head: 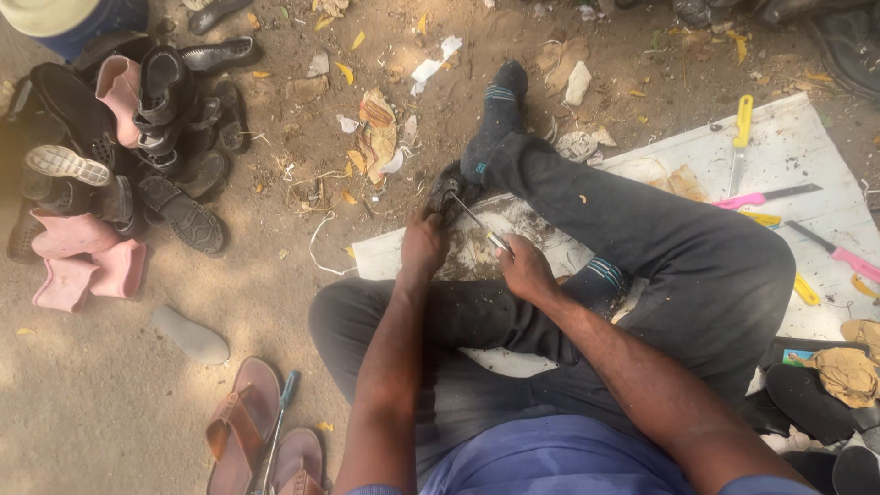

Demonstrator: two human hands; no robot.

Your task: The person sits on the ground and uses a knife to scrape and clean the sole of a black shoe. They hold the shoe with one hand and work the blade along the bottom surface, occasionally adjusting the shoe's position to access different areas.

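I sit cross-legged on the ground in dark trousers and socks. My left hand grips a small dark shoe piece pressed down by my sock-clad heel. My right hand holds a thin metal tool whose tip reaches the dark piece. Both hands work over a dirty white sheet spread under my legs.
A pile of black and pink shoes lies at the left. Brown sandals and a screwdriver sit near my left knee, a grey insole beside them. Yellow and pink handled knives lie on the sheet at right.
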